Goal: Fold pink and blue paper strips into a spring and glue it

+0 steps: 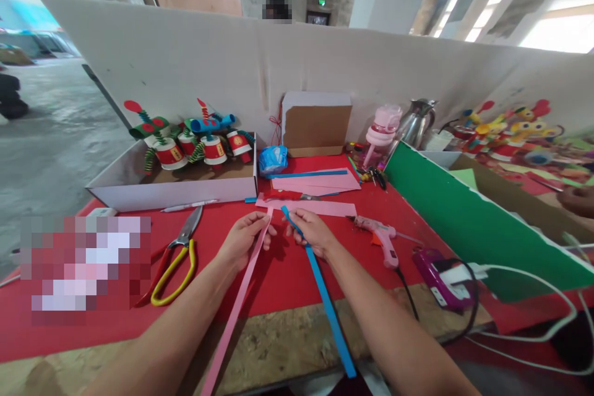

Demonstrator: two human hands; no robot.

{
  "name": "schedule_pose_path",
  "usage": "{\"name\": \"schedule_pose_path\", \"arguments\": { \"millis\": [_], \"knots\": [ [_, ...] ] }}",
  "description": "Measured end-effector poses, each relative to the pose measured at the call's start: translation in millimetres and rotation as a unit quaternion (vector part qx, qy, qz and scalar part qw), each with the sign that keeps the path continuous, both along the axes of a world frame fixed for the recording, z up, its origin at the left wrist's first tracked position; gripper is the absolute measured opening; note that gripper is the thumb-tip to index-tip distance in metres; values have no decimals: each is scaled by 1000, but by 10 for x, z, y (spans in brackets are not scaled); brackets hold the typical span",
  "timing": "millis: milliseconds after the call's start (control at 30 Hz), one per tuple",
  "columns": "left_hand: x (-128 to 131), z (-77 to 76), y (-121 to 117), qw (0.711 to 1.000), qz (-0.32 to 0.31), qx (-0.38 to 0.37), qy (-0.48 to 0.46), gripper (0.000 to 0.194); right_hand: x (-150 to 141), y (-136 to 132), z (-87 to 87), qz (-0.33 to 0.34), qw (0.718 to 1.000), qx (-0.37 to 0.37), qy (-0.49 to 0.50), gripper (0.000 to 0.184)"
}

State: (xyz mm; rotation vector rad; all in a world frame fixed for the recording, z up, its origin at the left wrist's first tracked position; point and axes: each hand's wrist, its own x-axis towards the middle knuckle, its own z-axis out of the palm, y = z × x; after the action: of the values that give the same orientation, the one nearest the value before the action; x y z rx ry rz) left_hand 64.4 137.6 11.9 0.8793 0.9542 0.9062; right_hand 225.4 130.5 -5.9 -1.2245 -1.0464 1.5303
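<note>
Pinched in my left hand [248, 235] is the top end of a long pink paper strip [239, 309], which hangs down past the table's front edge. My right hand [309, 229] grips a blue paper strip [327, 297] near its upper end, and the rest runs down toward my lap. The two strip ends are close together but apart. Just beyond my hands lies a wider pink paper piece [331, 207], with a red-handled tool [297, 197] on it, partly hidden. Further back, a blue strip [315, 174] rests across pink sheets [320, 182].
Yellow-and-red-handled shears [185, 247] lie left, below a white box [185, 192] of paper-cup figures [213, 150]. To the right are a pink glue gun [380, 235], a purple power block [440, 278] with cables, and a green-sided box [445, 216]. A white partition [185, 55] stands behind.
</note>
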Motion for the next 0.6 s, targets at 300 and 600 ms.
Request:
{"name": "schedule_pose_path", "arguments": {
  "millis": [300,600],
  "knots": [
    [38,-29,-15,999,-12,7,43,23,-25,-48,43,9,1000,-7,1,18],
    [64,-46,-20,997,-26,8,76,19,-30,-47,28,10,998,37,-55,24]
  ]
}}
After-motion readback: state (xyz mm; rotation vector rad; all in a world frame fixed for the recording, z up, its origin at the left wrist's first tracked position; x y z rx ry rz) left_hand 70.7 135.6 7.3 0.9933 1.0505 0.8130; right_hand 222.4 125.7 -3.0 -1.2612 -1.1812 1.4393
